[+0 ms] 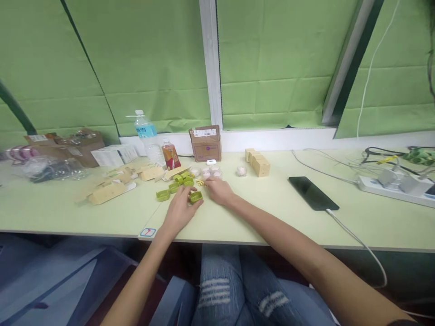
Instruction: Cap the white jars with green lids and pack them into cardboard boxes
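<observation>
The left hand [179,207] pinches a small olive-green, open-topped square container [195,196] between thumb and fingers, its opening facing up, at the front of the pale worktop [244,222]. The right hand [219,191] is just beyond that container and to its right, fingers bent, their tips at a small bright-yellow cluster [200,183]; whether they grip it I cannot tell. More olive-green square containers [163,195] sit near the left hand, on its far side and to its left. Past the right hand's fingers stand clear round tubs with pale pink contents [215,171]. Farther back is a brown cardboard box with a white label [206,144].
</observation>
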A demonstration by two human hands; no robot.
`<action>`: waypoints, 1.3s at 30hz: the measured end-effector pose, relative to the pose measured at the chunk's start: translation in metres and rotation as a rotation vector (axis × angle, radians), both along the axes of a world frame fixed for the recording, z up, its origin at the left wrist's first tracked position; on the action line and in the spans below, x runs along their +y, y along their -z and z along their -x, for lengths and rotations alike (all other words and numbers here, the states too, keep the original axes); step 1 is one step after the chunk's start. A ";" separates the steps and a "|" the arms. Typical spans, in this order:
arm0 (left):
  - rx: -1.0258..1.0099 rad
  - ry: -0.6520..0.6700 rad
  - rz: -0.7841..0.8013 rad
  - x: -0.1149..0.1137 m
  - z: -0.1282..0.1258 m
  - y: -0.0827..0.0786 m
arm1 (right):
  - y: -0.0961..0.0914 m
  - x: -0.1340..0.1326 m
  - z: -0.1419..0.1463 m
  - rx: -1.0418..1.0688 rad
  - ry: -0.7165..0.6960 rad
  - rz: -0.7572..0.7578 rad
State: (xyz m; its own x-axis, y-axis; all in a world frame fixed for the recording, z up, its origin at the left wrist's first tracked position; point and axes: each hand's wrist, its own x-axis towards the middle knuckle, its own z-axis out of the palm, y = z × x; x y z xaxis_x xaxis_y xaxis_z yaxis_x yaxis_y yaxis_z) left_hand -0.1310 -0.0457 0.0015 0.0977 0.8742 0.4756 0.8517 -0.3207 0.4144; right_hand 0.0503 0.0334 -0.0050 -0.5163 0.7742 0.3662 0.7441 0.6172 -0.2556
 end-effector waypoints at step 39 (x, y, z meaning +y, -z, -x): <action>-0.182 0.267 0.101 0.000 -0.084 0.006 | 0.000 -0.026 -0.118 0.297 -0.091 0.110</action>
